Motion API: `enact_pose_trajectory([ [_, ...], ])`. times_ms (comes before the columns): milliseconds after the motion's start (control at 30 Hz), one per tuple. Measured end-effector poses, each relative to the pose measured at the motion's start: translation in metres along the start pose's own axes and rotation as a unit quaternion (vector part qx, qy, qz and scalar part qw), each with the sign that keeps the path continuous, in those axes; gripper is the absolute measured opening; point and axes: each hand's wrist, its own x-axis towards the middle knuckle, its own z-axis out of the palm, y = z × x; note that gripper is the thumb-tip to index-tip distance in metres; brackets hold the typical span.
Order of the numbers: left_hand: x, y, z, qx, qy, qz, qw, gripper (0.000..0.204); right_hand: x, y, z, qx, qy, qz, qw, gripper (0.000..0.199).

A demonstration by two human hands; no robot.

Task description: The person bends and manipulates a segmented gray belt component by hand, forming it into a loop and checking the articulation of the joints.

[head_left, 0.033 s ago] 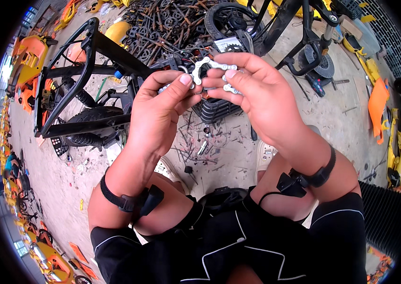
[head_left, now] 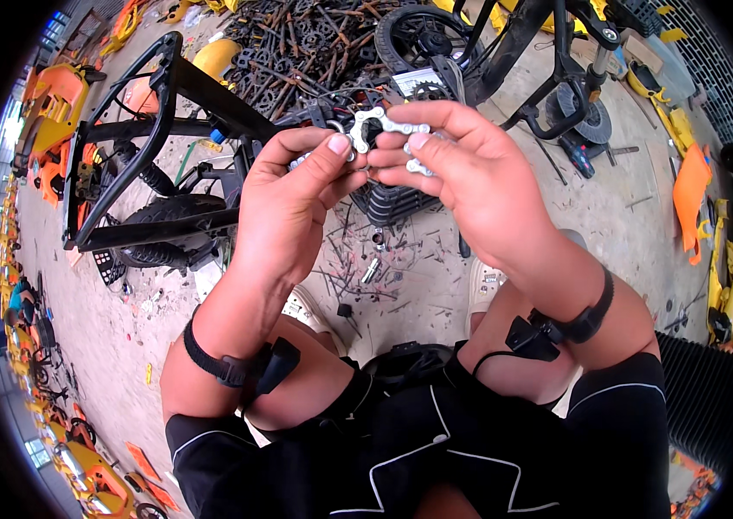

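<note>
Pinching short silver chain segment [head_left: 384, 130] w/ both hands, left hand [head_left: 284, 203] + right hand [head_left: 462, 173] fingertips closed on it, chest-high above concrete floor [head_left: 418, 285]. Risk: link slips, drops among scattered screws [head_left: 366, 272], hard to find.

Both forearms are bare. Each wrist carries a black strap [head_left: 215, 362] with a small black box-shaped unit [head_left: 278, 365] clipped to it; the right wrist's unit [head_left: 533, 337] trails a thin black cable. Black shorts [head_left: 436, 450] with thin white piping lines cover the thighs, above pale shoes [head_left: 483, 290].
</note>
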Motion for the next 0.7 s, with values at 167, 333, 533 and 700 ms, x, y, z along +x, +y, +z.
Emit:
enact_pose_trajectory([
  [167,-0.001,-0.001,-0.002,0.048,-0.010,0.037,0.998,0.013,-0.002,0.001,-0.002,-0.093,-0.032,-0.007,0.995,0.028],
  [333,0.000,0.003,-0.008,0.048,-0.008,0.037,0.998,0.016,-0.004,-0.008,-0.008,-0.200,-0.056,0.006,0.978,0.028],
  [533,0.000,0.004,-0.007,0.046,-0.009,0.043,0.998,0.014,-0.007,-0.018,-0.002,-0.291,-0.078,0.012,0.954,0.030],
  [700,0.000,0.005,-0.005,0.114,-0.024,0.066,0.991,0.013,-0.003,-0.011,-0.011,-0.365,-0.058,-0.086,0.925,0.027],
])
